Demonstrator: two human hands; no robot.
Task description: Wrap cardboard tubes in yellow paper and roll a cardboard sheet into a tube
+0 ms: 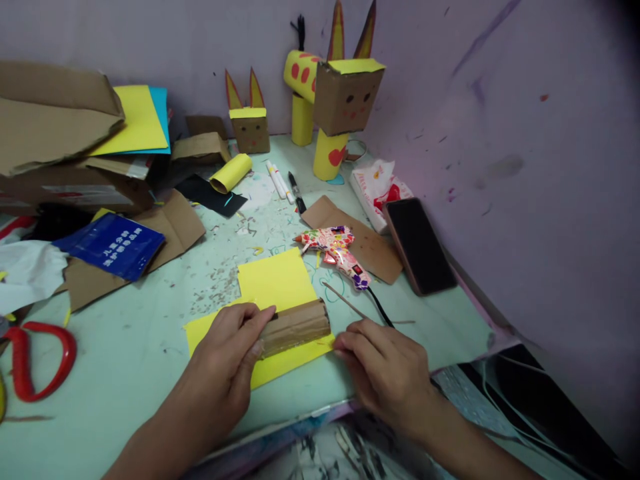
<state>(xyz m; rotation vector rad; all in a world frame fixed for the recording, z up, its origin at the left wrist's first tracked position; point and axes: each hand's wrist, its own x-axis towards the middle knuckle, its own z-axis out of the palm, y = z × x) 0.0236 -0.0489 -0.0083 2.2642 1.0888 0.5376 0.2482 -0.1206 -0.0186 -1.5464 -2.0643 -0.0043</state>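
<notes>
A rolled brown cardboard tube [297, 327] lies on a sheet of yellow paper [277, 283] near the table's front edge. My left hand [227, 357] is closed around the tube's left end, thumb and fingers pressed on it. At the paper's right corner, just beyond the tube's other end, my right hand [383, 367] pinches the yellow edge between thumb and fingers. Behind the paper rests a flower-patterned glue gun [335, 250], its nozzle pointing left and its black cord running down towards my right hand.
Red-handled scissors [23, 360] lie at the left. A phone [420, 247] and a tissue pack [373, 190] stand right of a cardboard piece [370, 247]. Behind are a yellow tube [231, 173], markers [280, 181] and a cardboard animal figure [345, 97]. A box [75, 180] fills the back left.
</notes>
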